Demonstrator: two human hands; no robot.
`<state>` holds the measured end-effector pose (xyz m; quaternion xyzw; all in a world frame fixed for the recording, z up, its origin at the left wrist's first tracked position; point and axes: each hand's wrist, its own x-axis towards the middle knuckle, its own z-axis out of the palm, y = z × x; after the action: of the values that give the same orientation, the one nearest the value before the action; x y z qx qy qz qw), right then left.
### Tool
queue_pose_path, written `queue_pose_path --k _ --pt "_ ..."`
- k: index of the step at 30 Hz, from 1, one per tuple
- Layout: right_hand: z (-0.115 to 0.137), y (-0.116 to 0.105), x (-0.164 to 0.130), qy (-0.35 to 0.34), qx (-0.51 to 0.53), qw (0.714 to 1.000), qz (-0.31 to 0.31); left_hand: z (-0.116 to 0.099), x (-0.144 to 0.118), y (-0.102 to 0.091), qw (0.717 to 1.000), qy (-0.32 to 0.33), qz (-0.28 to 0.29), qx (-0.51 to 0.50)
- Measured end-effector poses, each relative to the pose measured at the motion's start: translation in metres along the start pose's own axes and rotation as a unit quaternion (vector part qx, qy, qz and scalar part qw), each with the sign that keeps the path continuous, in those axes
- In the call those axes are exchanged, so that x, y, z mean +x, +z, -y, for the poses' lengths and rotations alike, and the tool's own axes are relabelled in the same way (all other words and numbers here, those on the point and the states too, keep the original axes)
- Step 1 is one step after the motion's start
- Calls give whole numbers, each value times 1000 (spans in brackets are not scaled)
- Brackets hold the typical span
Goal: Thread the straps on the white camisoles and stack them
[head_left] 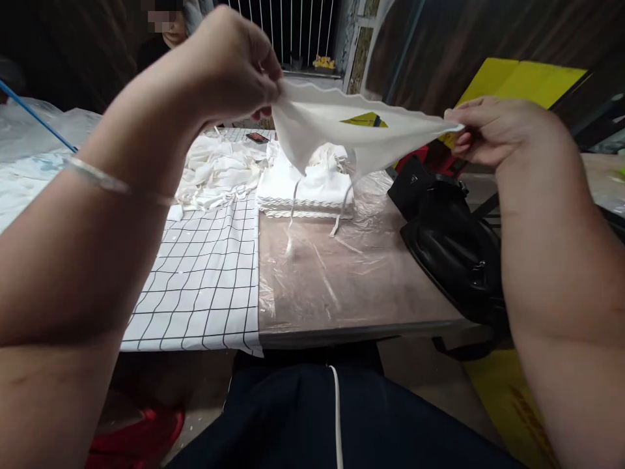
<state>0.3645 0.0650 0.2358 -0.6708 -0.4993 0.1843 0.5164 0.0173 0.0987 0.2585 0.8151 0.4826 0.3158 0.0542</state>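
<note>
1. The left hand (229, 65) is raised above the counter, its fingertips pressed together on one corner of a white cloth piece (356, 133); a thin clear bangle (105, 182) sits on that wrist.
2. The right hand (493, 130) pinches the opposite corner of the same cloth between thumb and fingers, at about the same height.
3. The white cloth piece hangs stretched between the two hands, in the air over the far half of the counter, its scalloped upper edge pulled taut and its lower part sagging to a point. Two narrow white ties (293, 208) dangle from it towards the counter.
4. Right below it lies a neat stack of folded white pieces (312, 192), resting on clear plastic sheeting (342, 273) that covers the brown counter (361, 326).
5. To the left of the stack lies a loose heap of white cloth and ties (215, 172) on a white cloth with a black grid (205, 280).
6. A black bag (454, 247) rests on the counter's right edge, under the right forearm.
7. A dark phone (257, 137) lies at the far side, behind the heap.
</note>
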Motion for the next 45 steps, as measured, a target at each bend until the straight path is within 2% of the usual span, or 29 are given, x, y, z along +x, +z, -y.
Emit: queue_pose_path --k 2,3,4,6,9,11,13,15,17,19,21,24,25,27,30,34,38,40,42,44,45 --pt "-23 -1 -22 71 31 997 31 9 -35 14 999 12 39 4" --pt "-39 0 -38 108 40 992 47 15 -57 26 997 16 82 6" --pt "-57 4 -57 124 29 989 69 22 -82 42 994 5 108 2" --pt "-96 13 -102 160 -8 982 99 35 -137 78 977 -10 212 5" --pt "-151 25 -168 231 -52 955 179 49 -211 123 960 7 278 13" --pt "-174 29 -202 226 -47 955 186 53 -244 136 954 -2 299 11" --pt "-185 29 -226 179 -44 975 125 54 -261 135 952 -29 304 -5" --pt "-185 29 -241 103 -74 991 35 52 -269 127 953 -61 294 -35" --pt "-180 31 -250 14 -124 992 -21 49 -274 118 953 -84 281 -70" --pt "-174 35 -257 -69 -159 984 -28 48 -281 113 950 -96 277 -105" --pt "-170 40 -262 -127 -169 977 -21 53 -290 113 954 -107 251 -122" --pt "-168 46 -267 -162 -167 972 -30 68 -300 118 981 -126 126 -79" --pt "-168 47 -267 -166 -166 971 -35 73 -302 121 987 -120 90 -57" --pt "-168 49 -267 -171 -166 970 -39 81 -299 127 994 -80 66 -20" --pt "-164 50 -268 -183 -175 967 -35 82 -286 137 992 -4 120 37" --pt "-155 49 -269 -205 -194 958 -40 71 -270 148 972 23 210 103" --pt "-147 48 -271 -185 -176 966 -50 75 -262 145 973 16 215 87" --pt "-144 52 -270 -137 -120 982 -47 92 -257 129 983 -35 171 60" --pt "-139 62 -265 -66 -39 997 -28 117 -250 103 986 -124 70 84" --pt "-128 80 -254 -3 45 999 26 145 -245 70 961 -220 -40 160" --pt "-120 92 -248 20 82 994 68 157 -244 54 943 -262 -74 193"
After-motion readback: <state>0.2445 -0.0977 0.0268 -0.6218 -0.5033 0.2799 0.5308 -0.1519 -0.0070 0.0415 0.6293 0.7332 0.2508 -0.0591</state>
